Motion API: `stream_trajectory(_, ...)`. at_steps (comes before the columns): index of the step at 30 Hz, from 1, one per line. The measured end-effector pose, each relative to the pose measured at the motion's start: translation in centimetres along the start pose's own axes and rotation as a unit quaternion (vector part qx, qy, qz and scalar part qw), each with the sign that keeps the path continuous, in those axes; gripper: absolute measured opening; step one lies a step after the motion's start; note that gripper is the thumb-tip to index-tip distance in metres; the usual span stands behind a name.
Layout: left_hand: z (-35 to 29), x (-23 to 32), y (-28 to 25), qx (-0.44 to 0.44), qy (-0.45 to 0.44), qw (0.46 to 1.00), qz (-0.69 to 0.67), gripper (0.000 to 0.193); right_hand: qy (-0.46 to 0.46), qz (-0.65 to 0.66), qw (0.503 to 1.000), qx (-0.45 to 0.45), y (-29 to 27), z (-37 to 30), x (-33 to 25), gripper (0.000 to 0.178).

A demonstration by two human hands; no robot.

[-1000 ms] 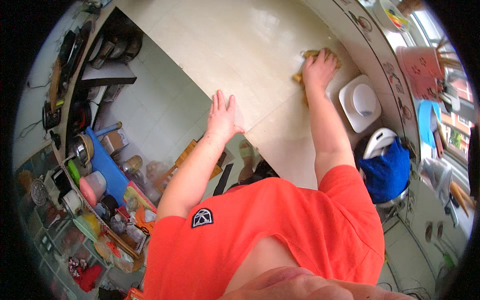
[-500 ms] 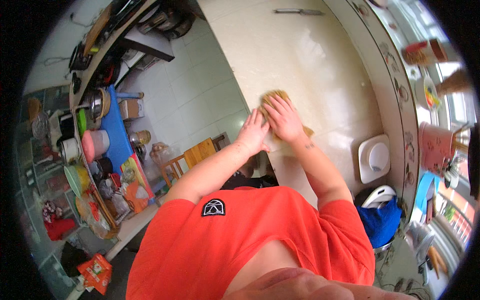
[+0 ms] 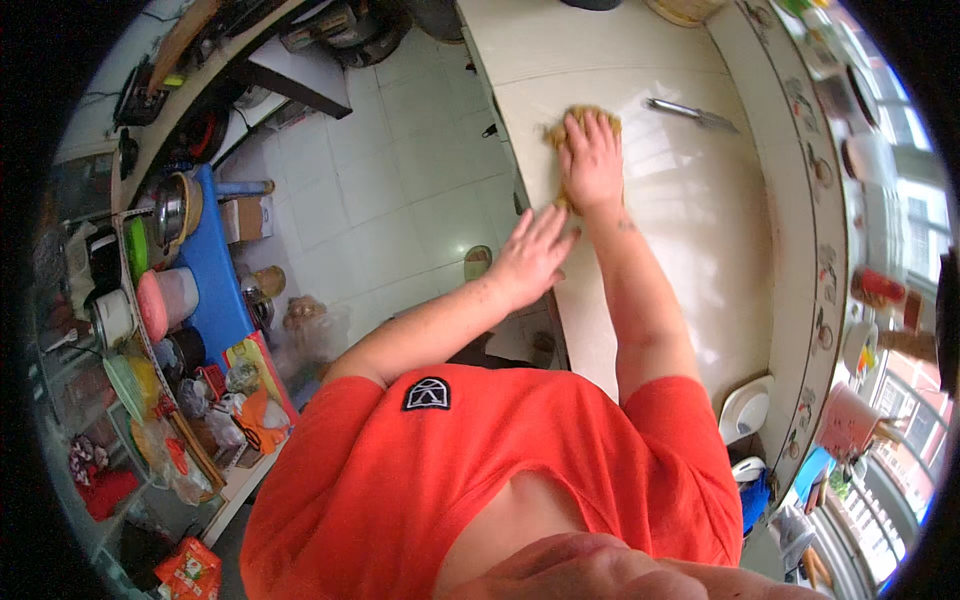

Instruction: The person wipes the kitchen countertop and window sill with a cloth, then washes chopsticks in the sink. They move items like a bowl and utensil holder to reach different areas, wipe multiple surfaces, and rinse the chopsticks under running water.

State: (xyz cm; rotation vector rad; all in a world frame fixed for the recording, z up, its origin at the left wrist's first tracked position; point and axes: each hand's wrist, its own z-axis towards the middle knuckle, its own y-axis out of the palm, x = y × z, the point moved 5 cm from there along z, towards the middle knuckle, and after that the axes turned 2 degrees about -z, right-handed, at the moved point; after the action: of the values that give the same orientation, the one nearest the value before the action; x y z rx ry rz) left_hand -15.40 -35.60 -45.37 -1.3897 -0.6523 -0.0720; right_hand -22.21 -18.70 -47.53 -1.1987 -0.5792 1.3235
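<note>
My right hand (image 3: pixel 594 165) presses down on a bunched yellow-brown cloth (image 3: pixel 607 120) on the cream countertop (image 3: pixel 690 220). The fingers lie over the cloth, which shows past the fingertips and beside the wrist. Closer to me, my left hand (image 3: pixel 535 258) hovers by the counter's left edge with its fingers apart and nothing in it. Its fingertips come near the cloth's lower end; whether they touch it I cannot tell. A slim silver knife-like utensil (image 3: pixel 690 113) lies farther right on the counter.
A white dish (image 3: pixel 746 410) stands at the counter's near right, by the tiled wall edge (image 3: pixel 815 180). At the far end sits a round tan container (image 3: pixel 685 8). To my left, past the tiled floor (image 3: pixel 390 190), a blue table (image 3: pixel 222 270) adjoins crowded shelves.
My right hand and the cloth have moved away from me along the counter. My left hand has separated from the right and come off the cloth. The view has shifted too.
</note>
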Motion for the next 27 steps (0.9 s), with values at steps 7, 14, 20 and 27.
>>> stream_trajectory(7, 5.1, -8.2, -3.4, -0.147, 0.034, 0.988, 0.012, 0.087, 0.035, -0.054, 0.997, 0.039, 9.2, 20.5, 1.0, 0.044)
stream_trajectory(14, 7.1, -11.6, -3.4, -0.151, 0.052, 0.986, -0.047, 0.034, -0.103, 0.043, 0.994, -0.004, 6.3, 14.8, -2.8, 0.044)
stream_trajectory(20, 6.3, -10.5, -3.4, -0.111, 0.090, 0.990, 0.004, 0.031, -0.111, 0.047, 0.987, -0.107, 3.4, 9.7, -6.1, 0.048)
stream_trajectory(27, 6.4, -11.4, -2.4, -0.088, -0.132, 0.912, -0.379, 0.045, -0.153, 0.008, 0.988, 0.032, 11.8, 25.3, -4.4, 0.040)
